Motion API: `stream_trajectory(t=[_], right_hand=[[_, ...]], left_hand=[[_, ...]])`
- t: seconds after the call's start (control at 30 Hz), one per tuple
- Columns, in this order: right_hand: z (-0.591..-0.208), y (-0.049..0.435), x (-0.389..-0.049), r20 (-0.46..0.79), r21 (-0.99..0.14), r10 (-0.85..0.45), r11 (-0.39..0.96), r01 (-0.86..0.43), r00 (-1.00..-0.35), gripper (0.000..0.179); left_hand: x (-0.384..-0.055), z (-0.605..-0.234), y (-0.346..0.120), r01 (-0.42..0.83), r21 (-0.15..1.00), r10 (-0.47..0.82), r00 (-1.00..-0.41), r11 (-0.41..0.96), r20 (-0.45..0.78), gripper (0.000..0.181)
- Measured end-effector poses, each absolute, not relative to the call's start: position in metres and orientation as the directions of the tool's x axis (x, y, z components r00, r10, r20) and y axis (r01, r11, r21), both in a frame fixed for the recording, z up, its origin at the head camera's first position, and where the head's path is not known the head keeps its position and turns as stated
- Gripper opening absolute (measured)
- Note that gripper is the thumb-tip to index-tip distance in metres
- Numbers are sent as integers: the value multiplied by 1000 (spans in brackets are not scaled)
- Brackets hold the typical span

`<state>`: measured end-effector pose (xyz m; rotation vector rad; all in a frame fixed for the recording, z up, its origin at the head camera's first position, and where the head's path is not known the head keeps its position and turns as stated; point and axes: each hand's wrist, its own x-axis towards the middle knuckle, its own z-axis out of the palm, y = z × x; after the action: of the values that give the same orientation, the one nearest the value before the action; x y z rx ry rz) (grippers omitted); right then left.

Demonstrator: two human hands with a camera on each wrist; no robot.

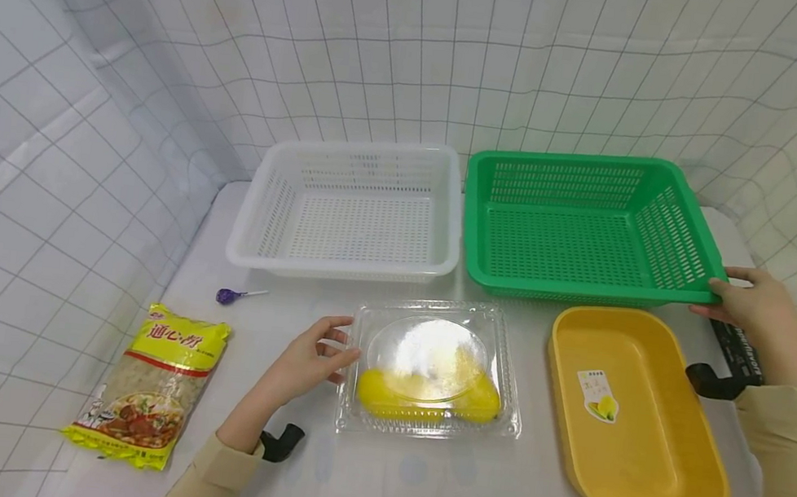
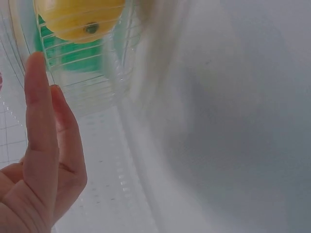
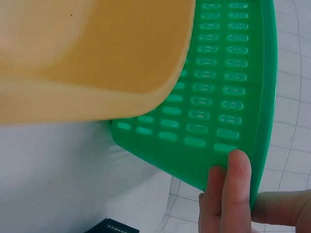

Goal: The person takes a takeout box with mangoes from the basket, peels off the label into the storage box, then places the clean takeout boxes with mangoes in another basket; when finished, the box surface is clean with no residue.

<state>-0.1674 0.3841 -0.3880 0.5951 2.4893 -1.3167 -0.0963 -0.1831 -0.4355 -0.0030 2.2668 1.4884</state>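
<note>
A clear plastic clamshell box (image 1: 433, 367) with yellow fruit (image 1: 426, 395) inside lies on the table. My left hand (image 1: 312, 358) is at the box's left edge, fingers fairly straight; in the left wrist view the fingertips (image 2: 35, 60) are against or very near its ribbed side. Contact there is hard to tell. At the far right, my right hand (image 1: 754, 305) grips the front right corner of a green basket (image 1: 705, 275). The right wrist view has the fingers (image 3: 236, 170) on the basket's perforated outer wall and the thumb across the rim.
Left of the green basket stands a white basket (image 1: 341, 266). A yellow basin (image 1: 640, 456) with a sticker sits in front of the green one. Further left are a purple lollipop (image 1: 227, 295) and a yellow food bag (image 1: 154, 389). A black package (image 1: 737, 349) lies under the right forearm.
</note>
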Motion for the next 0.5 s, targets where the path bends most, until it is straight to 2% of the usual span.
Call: stream_trajectory(t=[0.23, 0.5], right_hand=[[-387, 383, -166, -400, -726, 230, 510, 460, -887, 71], [-386, 386, -166, -404, -643, 248, 607, 467, -880, 73]], left_hand=[[-93, -425, -186, -209, 869, 168, -935, 448, -311, 60], [-86, -388, -193, -159, 884, 164, -954, 439, -252, 58]])
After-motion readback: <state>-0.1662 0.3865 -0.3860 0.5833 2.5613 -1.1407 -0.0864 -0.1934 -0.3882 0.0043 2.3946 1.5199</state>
